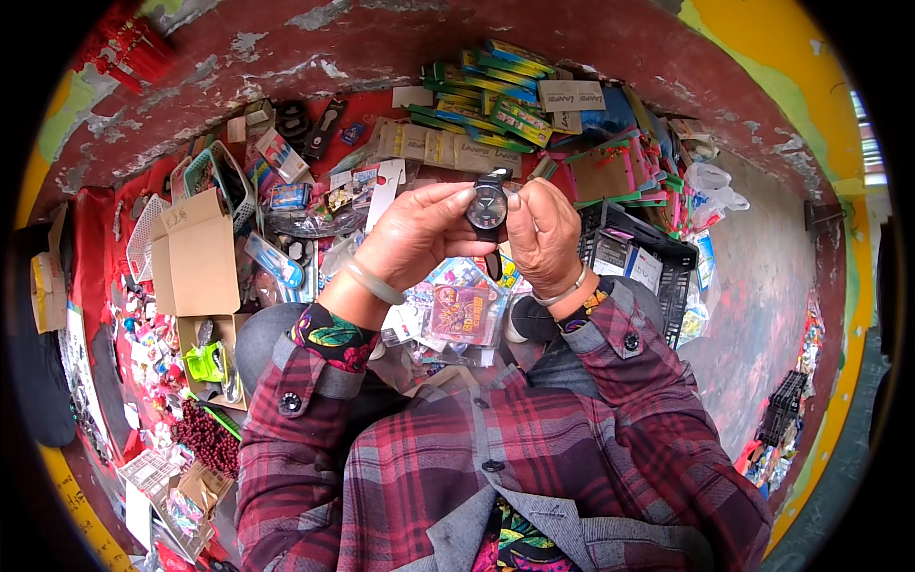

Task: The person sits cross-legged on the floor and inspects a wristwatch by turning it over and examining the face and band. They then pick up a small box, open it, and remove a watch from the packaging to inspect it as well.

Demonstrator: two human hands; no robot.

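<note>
On our left, a cardboard box (198, 253) sits open, flap raised, a bright green plastic piece (203, 363) inside; its walls probably keep loose bits together. Moving right, here's the left hand (416, 229), thumb and fingers pinching the black watch (486, 207) by its left side, likely so we get the dial uncovered. The watch is up between both hands, above plastic packets (464, 313). Next, the right hand (545, 234): fingers curled in, thumb at the watch's right edge; whether it's gripping, we can't tell. Farther right, a black crate (678, 296) corrals flat packs (645, 269).
</note>
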